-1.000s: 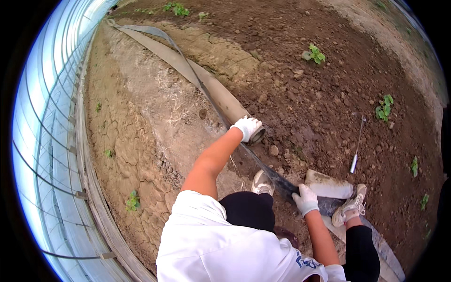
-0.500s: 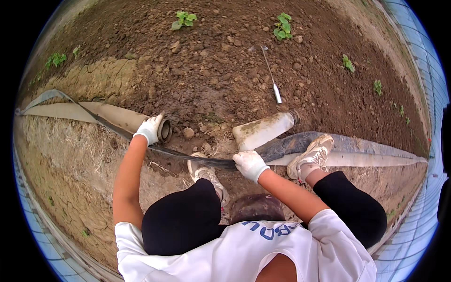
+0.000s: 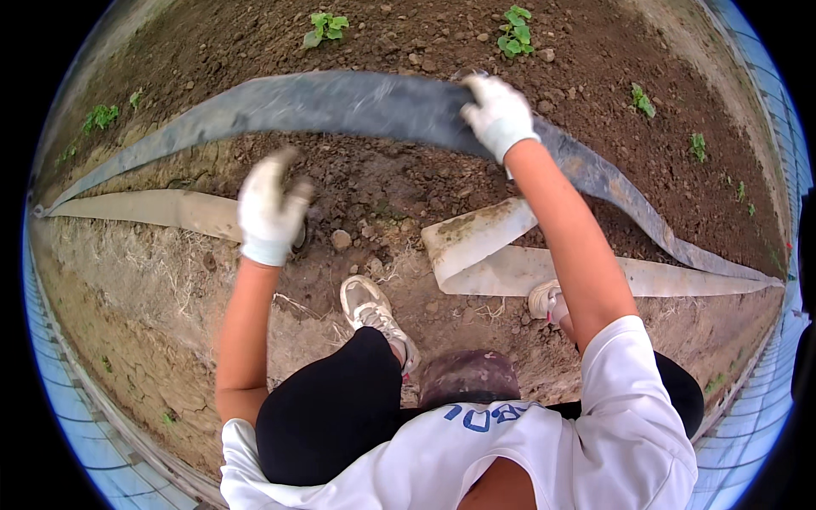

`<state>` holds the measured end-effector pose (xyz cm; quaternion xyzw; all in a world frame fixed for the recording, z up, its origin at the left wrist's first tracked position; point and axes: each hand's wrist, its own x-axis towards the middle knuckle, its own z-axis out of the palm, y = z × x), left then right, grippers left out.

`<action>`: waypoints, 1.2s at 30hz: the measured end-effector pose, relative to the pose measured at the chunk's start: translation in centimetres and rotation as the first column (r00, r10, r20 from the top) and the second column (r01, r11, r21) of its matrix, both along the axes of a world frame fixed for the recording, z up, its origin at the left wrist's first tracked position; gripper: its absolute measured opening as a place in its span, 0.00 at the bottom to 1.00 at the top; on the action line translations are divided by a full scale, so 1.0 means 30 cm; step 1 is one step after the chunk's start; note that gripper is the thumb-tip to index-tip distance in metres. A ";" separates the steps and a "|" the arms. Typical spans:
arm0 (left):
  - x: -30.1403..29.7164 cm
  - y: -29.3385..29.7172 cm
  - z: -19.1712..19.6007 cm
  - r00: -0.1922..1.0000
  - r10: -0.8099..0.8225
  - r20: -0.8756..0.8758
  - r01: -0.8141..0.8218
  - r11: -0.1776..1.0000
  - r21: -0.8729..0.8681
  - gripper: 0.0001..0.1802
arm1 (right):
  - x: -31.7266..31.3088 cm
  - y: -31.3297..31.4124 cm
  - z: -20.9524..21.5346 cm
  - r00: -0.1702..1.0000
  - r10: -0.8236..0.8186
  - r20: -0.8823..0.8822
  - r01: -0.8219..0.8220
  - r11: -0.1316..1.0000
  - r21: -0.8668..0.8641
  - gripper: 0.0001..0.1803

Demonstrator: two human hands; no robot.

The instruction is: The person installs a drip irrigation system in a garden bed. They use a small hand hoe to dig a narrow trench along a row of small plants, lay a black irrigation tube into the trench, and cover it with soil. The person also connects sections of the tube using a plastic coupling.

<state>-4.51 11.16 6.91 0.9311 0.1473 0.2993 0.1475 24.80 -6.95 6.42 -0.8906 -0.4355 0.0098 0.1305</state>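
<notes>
My right hand (image 3: 501,112), in a white glove, is at the edge of a long dark grey flat hose (image 3: 340,102). Its thumb and fingers look apart, and the hose runs beneath the hand. This hose arches over the soil from far left to far right, partly blurred. My left hand (image 3: 270,208), also gloved, is raised with fingers apart and slightly smeared. It is beside the end of a pale beige flat hose (image 3: 170,208), whose rolled end is mostly covered by the hand. A second pale hose length (image 3: 527,270) lies folded back on itself at right.
Green seedlings (image 3: 515,34) stand in the brown soil (image 3: 391,178) beyond the hoses. My shoe (image 3: 367,302) rests on dry ground, and a dark round seat (image 3: 469,376) is between my legs. Blue-white sheeting (image 3: 765,382) borders both sides. The hand tool is almost wholly hidden.
The dark hose has swung from near my feet to farther out over the soil. My right hand has moved forward and right. My left hand has come off the rolled pale hose.
</notes>
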 end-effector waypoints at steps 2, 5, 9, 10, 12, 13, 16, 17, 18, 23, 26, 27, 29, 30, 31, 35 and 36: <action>0.022 -0.148 -0.087 0.980 -0.153 -0.126 0.145 0.987 -0.069 0.20 | 0.041 -0.003 0.020 0.969 -0.214 0.126 0.182 0.957 0.227 0.17; -0.044 -0.335 -0.206 0.876 -0.300 -0.378 0.105 0.882 -0.459 0.21 | -0.068 -0.135 -0.031 0.879 -0.431 -0.203 0.475 0.830 0.294 0.21; -0.148 -0.470 -0.309 0.764 -0.440 -0.471 0.137 0.825 -0.548 0.23 | -0.218 -0.529 -0.339 0.366 -0.798 -0.478 0.910 0.414 0.006 0.30; -0.172 -0.490 -0.333 0.765 -0.455 -0.456 0.137 0.807 -0.575 0.22 | -0.238 -0.609 -0.405 0.074 -0.737 -0.671 0.952 0.253 -0.172 0.31; -0.213 -0.497 -0.325 0.774 -0.473 -0.422 0.124 0.766 -0.631 0.21 | -0.281 -0.629 -0.535 -0.316 -0.427 -0.847 0.902 0.141 -0.407 0.32; -0.237 -0.495 -0.319 0.763 -0.464 -0.449 0.094 0.768 -0.634 0.21 | -0.302 -0.619 -0.592 -0.382 -0.244 -0.891 0.890 0.163 -0.426 0.34; -0.228 -0.492 -0.320 0.758 -0.461 -0.462 0.048 0.745 -0.665 0.21 | -0.295 -0.591 -0.749 -0.366 0.052 -0.929 0.916 0.198 -0.350 0.34; -0.206 -0.498 -0.330 0.770 -0.453 -0.449 0.018 0.720 -0.694 0.22 | -0.255 -0.611 -0.778 -0.316 0.091 -0.944 0.937 0.185 -0.296 0.33; -0.178 -0.497 -0.343 0.781 -0.453 -0.430 -0.001 0.688 -0.726 0.23 | -0.226 -0.620 -0.785 -0.213 -0.024 -0.977 0.960 0.179 -0.214 0.32; -0.053 -0.430 -0.292 0.824 -0.357 -0.441 -0.107 0.666 -0.738 0.35 | -0.420 -0.414 -0.428 0.294 -0.095 -0.951 0.887 0.398 0.234 0.27; 0.093 -0.391 -0.199 0.888 -0.355 -0.293 0.018 0.662 -0.749 0.49 | -0.574 -0.265 -0.145 0.443 -0.391 -0.807 0.788 0.599 0.142 0.32; 0.153 -0.382 -0.170 0.908 -0.357 -0.217 0.050 0.609 -0.792 0.50 | -0.618 -0.229 -0.075 0.537 -0.398 -0.744 0.746 0.636 0.199 0.31; 0.248 -0.373 -0.077 0.881 -0.258 -0.396 -0.220 0.517 -0.827 0.48 | -0.659 -0.181 -0.046 0.558 -0.431 -0.709 0.737 0.650 0.185 0.28; 0.271 -0.346 -0.089 0.914 -0.245 -0.322 -0.179 0.470 -0.865 0.43 | -0.649 -0.183 -0.018 0.563 -0.370 -0.739 0.702 0.686 0.191 0.29; 0.274 -0.323 -0.118 0.934 -0.237 -0.267 -0.149 0.421 -0.895 0.39 | -0.646 -0.195 -0.006 0.654 -0.334 -0.679 0.637 0.727 0.256 0.29; 0.216 -0.267 -0.041 0.902 -0.427 -0.063 -0.029 0.087 -0.996 0.28 | -0.562 -0.258 0.028 0.797 -0.126 -0.590 0.392 0.852 0.348 0.33; 0.193 -0.252 -0.023 0.877 -0.479 -0.043 -0.016 0.060 -0.998 0.31 | -0.540 -0.266 0.030 0.792 -0.065 -0.607 0.382 0.828 0.410 0.35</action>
